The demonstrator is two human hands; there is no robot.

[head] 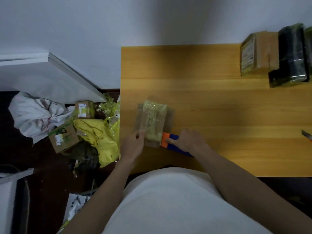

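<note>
Parcel: a tape-wrapped cardboard parcel lies flat on the wooden table, near its left edge, lengthwise away from the person.
Left hand: the left hand grips the parcel's near left corner, fingers curled on it.
Right hand: the right hand is wrapped around the blue handle of an orange-and-blue tool, thumb along it.
Tool: its orange head touches the parcel's near right end.
Far right corner: a brown package sits beside a black-wrapped package, well apart from the hands.
Floor, left: a yellow bag, small boxes and a white bag lie heaped.
</note>
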